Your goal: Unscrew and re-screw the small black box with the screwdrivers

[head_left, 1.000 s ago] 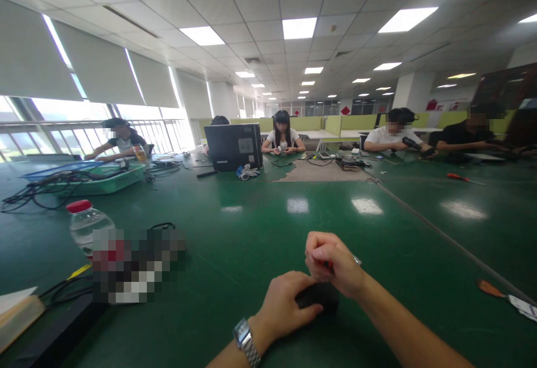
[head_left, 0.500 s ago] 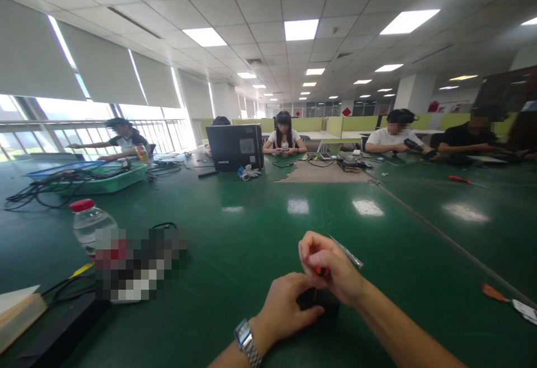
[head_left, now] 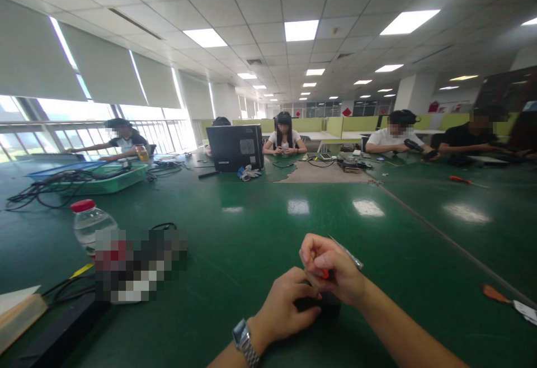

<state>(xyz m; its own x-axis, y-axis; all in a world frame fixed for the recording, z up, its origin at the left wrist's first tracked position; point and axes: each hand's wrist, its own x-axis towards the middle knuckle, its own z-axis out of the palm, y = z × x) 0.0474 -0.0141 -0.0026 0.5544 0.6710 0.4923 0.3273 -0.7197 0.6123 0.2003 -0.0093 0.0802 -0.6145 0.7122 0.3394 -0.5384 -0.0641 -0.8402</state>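
Observation:
My right hand is closed around a screwdriver; only a bit of its red handle shows between the fingers. Below it, my left hand, with a metal watch on the wrist, grips a small black block-shaped object resting on the green table. Most of this object is covered by my hands, so its exact kind cannot be made out. Just beyond my right hand lies a thin tool with a clear handle, partly behind the hand.
To the left stand a red-capped bottle and a long black case. Farther off are a green basket with cables and a black computer case. An orange-handled tool lies at right. Several people sit around the table.
My right hand has shifted very slightly and its fingers have turned a little on the screwdriver handle. My left hand's fingers have moved slightly on the black object.

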